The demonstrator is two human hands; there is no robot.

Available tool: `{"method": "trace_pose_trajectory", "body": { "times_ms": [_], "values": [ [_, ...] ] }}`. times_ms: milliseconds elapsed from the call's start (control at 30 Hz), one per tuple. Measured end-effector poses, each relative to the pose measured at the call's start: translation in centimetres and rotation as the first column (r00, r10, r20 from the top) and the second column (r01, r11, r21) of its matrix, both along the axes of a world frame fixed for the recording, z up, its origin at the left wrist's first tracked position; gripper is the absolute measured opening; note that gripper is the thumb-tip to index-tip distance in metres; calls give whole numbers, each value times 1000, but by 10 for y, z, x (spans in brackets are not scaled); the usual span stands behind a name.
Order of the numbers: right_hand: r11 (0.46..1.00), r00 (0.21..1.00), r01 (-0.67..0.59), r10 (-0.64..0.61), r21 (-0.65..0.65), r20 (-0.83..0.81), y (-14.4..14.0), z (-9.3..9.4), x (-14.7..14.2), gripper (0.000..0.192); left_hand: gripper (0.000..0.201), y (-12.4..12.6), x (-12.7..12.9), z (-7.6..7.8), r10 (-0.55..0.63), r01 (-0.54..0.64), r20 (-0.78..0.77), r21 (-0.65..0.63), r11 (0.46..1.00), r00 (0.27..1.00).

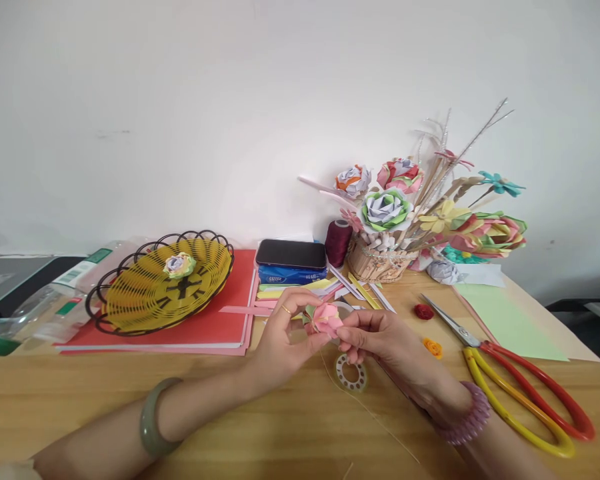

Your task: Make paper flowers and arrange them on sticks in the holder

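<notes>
Above the middle of the wooden table, both hands meet at a pink paper flower [325,319] with a bit of green at its left side. My left hand [285,337] cups the flower from the left, thumb and fingers closed on it. From the right, my right hand [375,337] pinches its pink edge between thumb and fingertips. Just beneath the right fingers lies a tape roll [351,373] with a white perforated core. A thin thread [375,415] trails over the table below the hands.
A yellow woven basket [145,290] holding a small paper flower rests on red paper [240,267] at left. A phone [291,253] lies on a blue box [293,274]. Behind right stands a paper-flower arrangement [383,261]; large scissors [525,380] lie at right near green paper [515,320].
</notes>
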State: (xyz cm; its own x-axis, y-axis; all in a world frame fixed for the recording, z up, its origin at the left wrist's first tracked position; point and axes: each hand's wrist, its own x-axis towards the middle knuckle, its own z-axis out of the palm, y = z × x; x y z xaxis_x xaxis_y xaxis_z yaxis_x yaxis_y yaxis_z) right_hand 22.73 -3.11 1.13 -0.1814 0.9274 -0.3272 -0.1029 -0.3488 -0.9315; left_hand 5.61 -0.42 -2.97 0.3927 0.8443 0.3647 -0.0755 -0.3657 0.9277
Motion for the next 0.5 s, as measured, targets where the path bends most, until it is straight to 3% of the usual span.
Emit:
{"method": "trace_pose_trajectory", "body": {
  "times_ms": [500],
  "values": [
    [999, 999, -39, 39, 37, 12, -1, 0, 3, 22, 28, 1, 1, 1, 9, -9, 19, -20, 1000, 1000]
  ]
}}
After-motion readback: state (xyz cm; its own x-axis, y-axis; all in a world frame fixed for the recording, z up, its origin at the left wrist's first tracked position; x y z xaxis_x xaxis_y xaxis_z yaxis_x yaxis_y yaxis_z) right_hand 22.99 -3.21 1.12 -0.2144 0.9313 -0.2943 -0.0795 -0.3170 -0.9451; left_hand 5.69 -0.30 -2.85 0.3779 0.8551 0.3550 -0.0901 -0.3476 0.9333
